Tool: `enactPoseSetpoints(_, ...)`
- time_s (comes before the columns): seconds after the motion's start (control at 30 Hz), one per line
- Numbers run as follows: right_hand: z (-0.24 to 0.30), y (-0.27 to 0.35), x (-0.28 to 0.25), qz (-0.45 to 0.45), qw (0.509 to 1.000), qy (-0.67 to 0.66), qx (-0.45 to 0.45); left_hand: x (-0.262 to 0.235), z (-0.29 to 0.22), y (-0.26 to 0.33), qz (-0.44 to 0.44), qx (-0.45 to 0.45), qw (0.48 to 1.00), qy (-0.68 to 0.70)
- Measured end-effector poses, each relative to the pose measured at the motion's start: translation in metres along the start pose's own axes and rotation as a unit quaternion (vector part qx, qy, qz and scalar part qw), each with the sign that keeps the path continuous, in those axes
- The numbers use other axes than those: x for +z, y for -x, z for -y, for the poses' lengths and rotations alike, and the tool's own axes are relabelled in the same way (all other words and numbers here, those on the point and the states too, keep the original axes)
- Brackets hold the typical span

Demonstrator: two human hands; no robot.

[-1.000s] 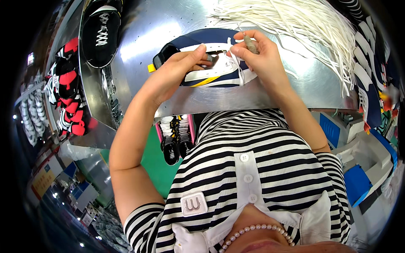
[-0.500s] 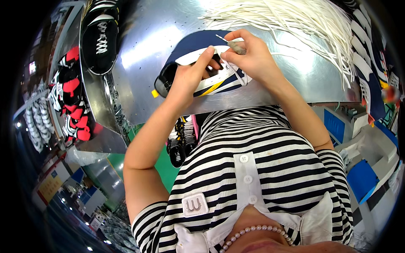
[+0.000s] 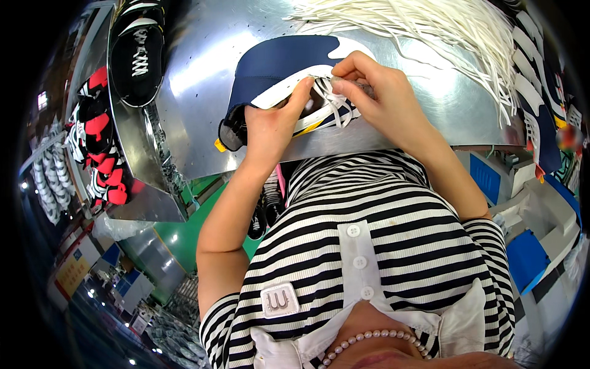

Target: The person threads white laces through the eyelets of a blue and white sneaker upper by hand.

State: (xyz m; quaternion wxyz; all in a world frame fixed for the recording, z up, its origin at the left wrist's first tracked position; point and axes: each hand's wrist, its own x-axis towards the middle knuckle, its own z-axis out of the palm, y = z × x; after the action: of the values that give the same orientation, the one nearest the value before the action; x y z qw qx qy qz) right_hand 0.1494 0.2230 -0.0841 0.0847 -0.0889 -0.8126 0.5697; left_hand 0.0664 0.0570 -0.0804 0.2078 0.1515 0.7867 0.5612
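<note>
A navy, white and yellow shoe upper (image 3: 279,58) lies on its side on the metal table, its heel end towards the left. My left hand (image 3: 267,129) reaches into its opening, fingers partly hidden inside, thumb pressed on the white eyelet strip. Thumb and forefinger of my right hand (image 3: 390,98) pinch close to that strip. In this hand is a thin hooked needle with a wrapped grey handle (image 3: 369,90), mostly hidden by the fingers now. White shoelace (image 3: 339,111) runs in loose loops across the upper's throat.
Loose white laces (image 3: 424,31) are heaped at the far right of the table (image 3: 196,92). More uppers (image 3: 531,92) hang beyond its right edge. A black laced shoe (image 3: 136,67) stands at the left; red, black and white pieces (image 3: 98,129) are piled farther left.
My right hand has turned; the needle, which pointed up and left before, is now down at the eyelet strip. The upper and my left hand have shifted slightly. More lace loops show across the throat.
</note>
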Motion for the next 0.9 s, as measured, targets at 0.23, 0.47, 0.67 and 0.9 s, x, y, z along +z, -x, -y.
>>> enactPoseSetpoints(0.23,-0.001,-0.009,-0.004,0.037,0.995,0.092,-0.009,0.000,0.000,0.002,0.032,0.019,0.999,-0.028)
enactPoseSetpoints(0.47,0.002,-0.032,0.014,0.090,0.967,0.231,-0.065,-0.010,-0.001,-0.001,0.101,-0.024,0.994,0.030)
enactPoseSetpoints(0.67,0.011,-0.039,-0.020,0.020,0.996,0.082,0.037,-0.028,0.007,-0.019,0.159,-0.154,0.971,0.092)
enactPoseSetpoints(0.9,-0.030,-0.042,0.018,-0.076,0.990,0.058,-0.103,-0.004,-0.002,-0.024,0.011,0.003,1.000,-0.019)
